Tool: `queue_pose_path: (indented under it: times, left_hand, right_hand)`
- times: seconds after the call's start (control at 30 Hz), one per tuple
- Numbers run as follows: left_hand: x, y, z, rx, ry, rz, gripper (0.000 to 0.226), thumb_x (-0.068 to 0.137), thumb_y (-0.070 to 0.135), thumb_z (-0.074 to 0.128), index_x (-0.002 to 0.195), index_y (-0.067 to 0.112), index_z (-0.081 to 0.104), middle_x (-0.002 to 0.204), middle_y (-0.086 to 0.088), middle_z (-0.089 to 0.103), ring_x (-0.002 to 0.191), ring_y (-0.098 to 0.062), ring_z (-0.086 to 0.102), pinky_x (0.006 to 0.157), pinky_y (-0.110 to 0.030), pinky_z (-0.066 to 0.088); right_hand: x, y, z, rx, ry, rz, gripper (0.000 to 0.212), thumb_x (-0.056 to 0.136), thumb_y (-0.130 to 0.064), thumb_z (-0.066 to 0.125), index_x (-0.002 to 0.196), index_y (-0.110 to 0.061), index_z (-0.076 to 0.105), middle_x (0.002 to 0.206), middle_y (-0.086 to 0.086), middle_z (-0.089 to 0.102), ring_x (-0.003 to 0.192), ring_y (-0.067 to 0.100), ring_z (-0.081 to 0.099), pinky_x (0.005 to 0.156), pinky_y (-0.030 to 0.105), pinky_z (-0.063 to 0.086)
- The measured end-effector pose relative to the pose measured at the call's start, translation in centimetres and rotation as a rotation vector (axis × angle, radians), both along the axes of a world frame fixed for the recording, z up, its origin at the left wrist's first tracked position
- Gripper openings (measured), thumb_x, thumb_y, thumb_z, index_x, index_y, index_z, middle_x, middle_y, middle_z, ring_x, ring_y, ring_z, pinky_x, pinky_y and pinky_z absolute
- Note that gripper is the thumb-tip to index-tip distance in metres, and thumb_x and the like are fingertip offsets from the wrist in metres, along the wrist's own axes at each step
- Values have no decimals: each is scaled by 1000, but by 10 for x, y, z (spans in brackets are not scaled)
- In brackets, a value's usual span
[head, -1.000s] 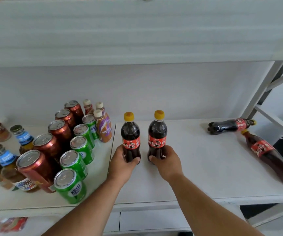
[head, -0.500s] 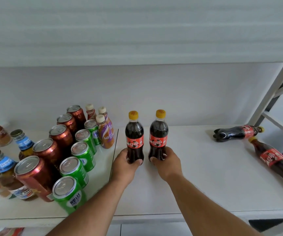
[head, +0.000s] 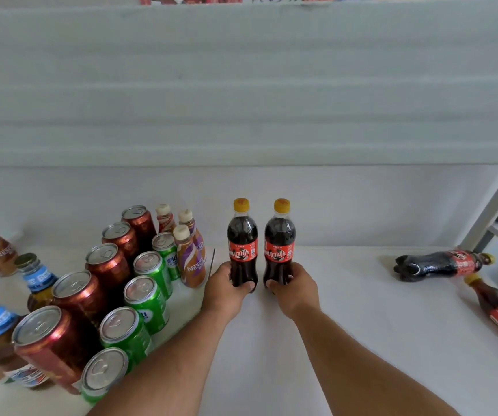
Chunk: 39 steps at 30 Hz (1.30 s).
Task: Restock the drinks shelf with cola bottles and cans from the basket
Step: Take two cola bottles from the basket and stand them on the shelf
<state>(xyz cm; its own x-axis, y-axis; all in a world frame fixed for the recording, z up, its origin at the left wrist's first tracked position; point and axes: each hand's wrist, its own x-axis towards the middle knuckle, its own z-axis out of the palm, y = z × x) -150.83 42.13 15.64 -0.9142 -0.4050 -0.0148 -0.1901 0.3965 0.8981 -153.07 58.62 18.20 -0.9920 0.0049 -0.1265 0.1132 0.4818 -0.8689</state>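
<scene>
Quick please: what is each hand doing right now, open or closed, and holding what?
Left hand: closed around the left cola bottle, which stands upright.
Right hand: closed around the right cola bottle, also upright.

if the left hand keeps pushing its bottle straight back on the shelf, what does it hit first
Probably nothing before the back wall. The left hand points straight back with its cola bottle, and the shelf behind looks bare. The coffee bottles stand just to its left, likely clear, though depth is uncertain.
</scene>
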Motion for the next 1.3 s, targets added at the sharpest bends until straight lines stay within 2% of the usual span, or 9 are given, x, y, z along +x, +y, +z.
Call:
queue_pose_path:
  times: [0.23,0.37,0.5,0.7,0.77,0.87,0.97,1.17,1.3]
  left_hand:
    - [-16,-1,7,-38,-12,2,52,81,19,87,128,19,65,118,1,75,108,-19,69,93,-33,53]
    - [-21,-1,11,-66,-32,7,51,83,21,86,129,19,64,120,0,74,100,-16,65,87,-28,48]
    - [-26,2,14,-86,-54,11,52,85,25,84,132,22,62,124,0,73,111,-22,68,89,-31,50]
    - [-25,4,18,-103,-85,-2,55,84,28,85,133,22,61,126,1,73,114,-23,68,95,-36,54]
    - [-21,3,16,-95,-103,-2,60,83,28,85,136,22,59,129,2,72,120,-23,67,95,-33,51]
    - [-14,5,15,-82,-132,-9,54,85,19,84,133,17,60,131,-2,71,124,-24,64,90,-27,43]
    - [-5,6,19,-82,-160,-7,51,87,18,81,133,12,58,136,-9,67,126,-28,62,88,-26,40]
    - [23,11,36,-215,-206,-48,76,93,34,73,158,15,37,156,-7,48,140,-28,49,102,-29,40]
    - [47,10,41,-398,-253,-145,77,93,44,67,159,21,34,164,-5,38,148,-26,39,118,-40,39]
  right_hand:
    - [-20,-6,1,26,-1,5,40,92,-23,73,130,-22,61,106,-5,66,91,17,59,62,23,43]
    - [-28,-9,1,29,-12,2,41,92,-22,73,130,-21,61,102,-7,63,91,17,59,74,27,44]
    - [-32,-11,0,24,-23,-1,41,91,-22,73,130,-23,61,110,-4,70,92,17,60,76,28,46]
    - [-33,-9,1,28,-64,3,42,90,-25,73,131,-24,62,104,-7,66,90,18,61,56,17,40]
    - [-31,-7,0,40,-87,4,46,90,-29,73,133,-19,60,110,-2,70,94,21,65,61,23,46]
    - [-26,0,0,70,-113,0,66,90,-35,73,148,-14,49,136,9,65,119,30,65,79,32,54]
    - [-17,8,7,81,-138,12,79,96,-32,72,162,-16,32,155,9,52,136,30,55,84,29,49]
    - [10,22,23,230,-108,98,73,99,-42,63,161,-20,32,155,5,52,133,27,57,81,27,48]
    - [34,26,31,512,-55,257,74,96,-62,54,158,-26,38,151,1,57,139,26,51,108,41,49]
